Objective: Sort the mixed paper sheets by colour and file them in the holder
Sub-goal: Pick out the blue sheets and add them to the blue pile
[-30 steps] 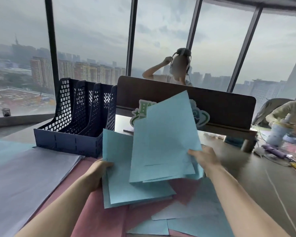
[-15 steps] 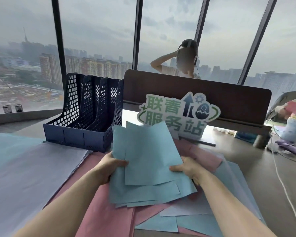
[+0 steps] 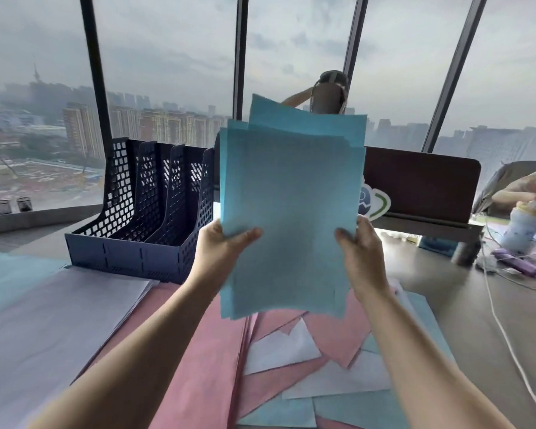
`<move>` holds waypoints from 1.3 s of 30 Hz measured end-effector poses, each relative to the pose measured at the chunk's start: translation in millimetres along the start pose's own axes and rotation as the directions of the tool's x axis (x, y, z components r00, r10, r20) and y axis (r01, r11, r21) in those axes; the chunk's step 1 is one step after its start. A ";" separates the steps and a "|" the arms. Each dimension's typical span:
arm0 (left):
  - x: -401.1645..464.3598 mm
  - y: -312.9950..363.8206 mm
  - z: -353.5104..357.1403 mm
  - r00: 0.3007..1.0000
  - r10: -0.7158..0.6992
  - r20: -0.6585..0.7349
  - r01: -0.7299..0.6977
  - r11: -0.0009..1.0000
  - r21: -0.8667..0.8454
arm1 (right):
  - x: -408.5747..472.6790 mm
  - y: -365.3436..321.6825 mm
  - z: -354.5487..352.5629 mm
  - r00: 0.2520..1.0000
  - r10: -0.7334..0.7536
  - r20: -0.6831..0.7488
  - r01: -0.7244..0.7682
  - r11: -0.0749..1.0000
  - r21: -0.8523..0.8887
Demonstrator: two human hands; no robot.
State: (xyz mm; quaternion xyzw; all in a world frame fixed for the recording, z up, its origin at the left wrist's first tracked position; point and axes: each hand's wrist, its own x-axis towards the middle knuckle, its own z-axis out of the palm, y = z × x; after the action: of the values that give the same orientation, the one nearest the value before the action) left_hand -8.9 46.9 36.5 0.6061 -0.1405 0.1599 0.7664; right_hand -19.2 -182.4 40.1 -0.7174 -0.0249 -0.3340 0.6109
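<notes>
**A:** So where's the blue stack [image 3: 291, 212] at right now?

**B:** Up in the air, held upright over the desk [image 3: 446, 305], facing the person. Left hand [image 3: 220, 252] grips the left edge, thumb curled over the front of the paper. Right hand [image 3: 359, 252] does the same on the right edge, thumb on the front too. The rest of the fingers are behind the sheets, can't see them.

**A:** Is the stack neat?

**B:** Not really. Top edges are staggered, a few sheets poke up higher at the back, and the bottom edge is a bit ragged.

**A:** And the holder?

**B:** The holder [image 3: 143, 212] sits on the desk just left of the stack, dark blue with mesh walls and several slots. I see no paper in the slots from here. The stack's left edge overlaps its right wall from this angle, but I can't tell if they touch.

**A:** What's on the desk?

**B:** Pink sheets [image 3: 205, 366] spread under the arms, white sheets [image 3: 279, 348] mixed in among them, and a few more blue ones near the bottom. A white pile [image 3: 53, 317] lies to the left, in front of the holder.

**A:** Anything else around?

**B:** A dark divider [image 3: 421, 184] behind the stack with a sign [image 3: 373, 198] peeking out, a white cable [image 3: 505, 332] trailing across the right side, and big windows [image 3: 167, 72] with a hazy city view.
</notes>
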 end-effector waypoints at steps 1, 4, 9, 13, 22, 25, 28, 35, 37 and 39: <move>-0.6 -2.1 6.1 1.000 0.013 -0.019 -0.012 1.000 0.015 | -2.7 1.6 2.5 1.000 -0.010 0.003 0.010 1.000 -0.023; -12.1 -27.9 12.6 0.998 -0.053 -0.044 0.057 0.994 0.095 | -19.5 23.9 6.3 0.992 0.126 0.029 -0.123 0.989 -0.085; -38.4 -73.4 10.9 0.984 -0.142 -0.103 0.162 0.962 0.220 | -53.5 51.7 10.6 0.963 0.261 0.066 -0.257 0.964 -0.064; -23.4 -71.4 6.8 0.973 -0.198 -0.122 0.222 0.946 0.238 | -41.2 46.4 -12.7 0.951 0.298 0.077 -0.282 0.944 -0.173; -32.1 -79.0 -6.3 0.862 -0.507 -0.011 0.501 0.847 0.177 | 1.3 75.3 -125.2 0.667 0.728 -0.159 -0.359 0.126 -0.925; -37.2 -87.5 -5.8 0.837 -0.546 -0.035 0.545 0.825 0.151 | 11.5 92.8 -128.4 0.592 0.780 -0.204 -0.392 0.057 -0.918; -37.7 -89.0 -6.7 0.822 -0.567 -0.046 0.568 0.812 0.132 | 9.6 88.4 -120.0 0.583 0.780 -0.228 -0.400 0.031 -0.916; -34.9 -91.7 -9.9 0.797 -0.602 -0.059 0.604 0.789 0.111 | 4.5 87.8 -121.4 0.624 0.744 -0.242 -0.514 0.158 -0.843; -34.8 -91.6 -10.0 0.795 -0.602 -0.066 0.606 0.787 0.115 | 5.1 92.4 -125.8 0.670 0.709 -0.220 -0.555 0.281 -0.783; -34.9 -91.3 -10.8 0.792 -0.606 -0.074 0.610 0.784 0.115 | 6.1 90.5 -130.9 0.711 0.670 -0.216 -0.567 0.364 -0.739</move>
State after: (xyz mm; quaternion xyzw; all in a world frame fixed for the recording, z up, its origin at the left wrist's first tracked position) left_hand -2.5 35.3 -60.9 0.6660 0.0856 -0.0765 0.7371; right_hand -33.1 -324.4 -30.6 -0.8776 0.3522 -0.0124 0.3250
